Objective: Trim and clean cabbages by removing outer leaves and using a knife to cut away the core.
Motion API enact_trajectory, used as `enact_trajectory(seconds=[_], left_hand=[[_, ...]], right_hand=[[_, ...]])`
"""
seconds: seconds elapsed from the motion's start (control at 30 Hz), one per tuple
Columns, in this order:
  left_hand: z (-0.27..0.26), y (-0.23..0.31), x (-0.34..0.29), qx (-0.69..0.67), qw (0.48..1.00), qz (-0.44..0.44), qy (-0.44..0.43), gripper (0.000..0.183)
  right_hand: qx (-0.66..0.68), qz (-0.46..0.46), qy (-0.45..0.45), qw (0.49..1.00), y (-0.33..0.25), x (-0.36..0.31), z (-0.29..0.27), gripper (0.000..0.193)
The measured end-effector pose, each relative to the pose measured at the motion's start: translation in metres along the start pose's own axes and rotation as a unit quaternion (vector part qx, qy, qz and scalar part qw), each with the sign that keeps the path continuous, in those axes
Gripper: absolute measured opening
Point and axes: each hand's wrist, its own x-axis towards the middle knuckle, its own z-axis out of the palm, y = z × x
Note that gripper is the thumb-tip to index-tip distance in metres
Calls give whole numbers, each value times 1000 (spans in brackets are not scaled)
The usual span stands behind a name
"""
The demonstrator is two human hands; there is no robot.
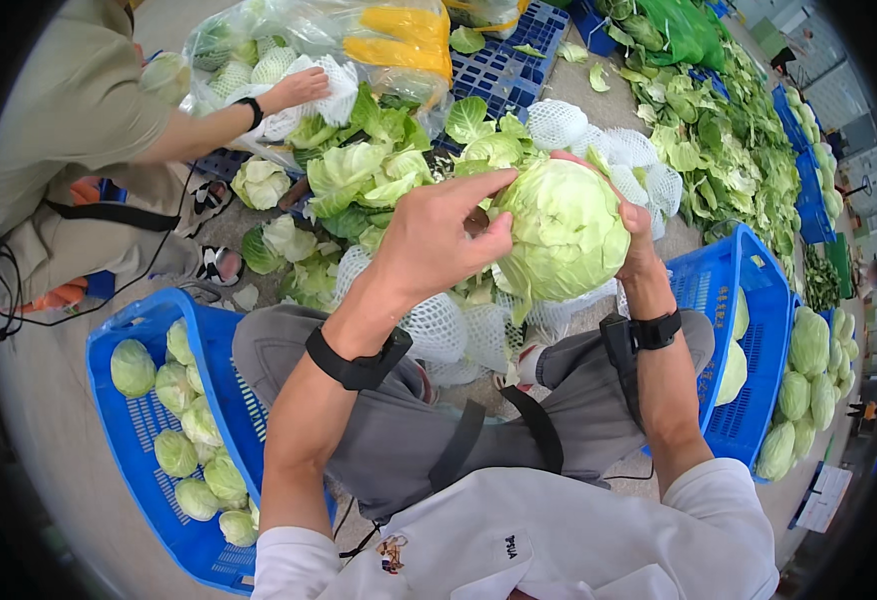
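Observation:
A round, pale green cabbage is up in front of me, above my knees. My right hand is closed around its right and far side, with some fingers hidden behind it. At its left side is my left hand, with thumb and forefinger apart and the other fingers curled. Those two fingertips reach the cabbage's edge; whether they touch it I cannot tell. Below the cabbage lie white foam net sleeves, and loose cabbage leaves are heaped beyond my left hand.
A blue crate with several cabbages stands at my left, another blue crate at my right. At the far left a co-worker's hand rests on netted cabbages beside a clear plastic bag. A leaf pile spreads at the far right.

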Motion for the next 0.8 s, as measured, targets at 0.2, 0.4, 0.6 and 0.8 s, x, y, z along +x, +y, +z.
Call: enact_trajectory(seconds=[0.2,0.4,0.6,0.8], left_hand=[[2,-1,1,99,991,93,15,48],[10,-6,-4,134,983,113,62,47],[7,-3,-4,36,994,-27,96,38],[8,9,3,-104,987,-93,83,22]], right_hand=[[3,-3,-3,1000,4,0,1,112],[15,3,1,1000,10,2,0,112],[115,9,-6,993,8,-5,-2,115],[141,-8,14,990,13,-4,-5,120]])
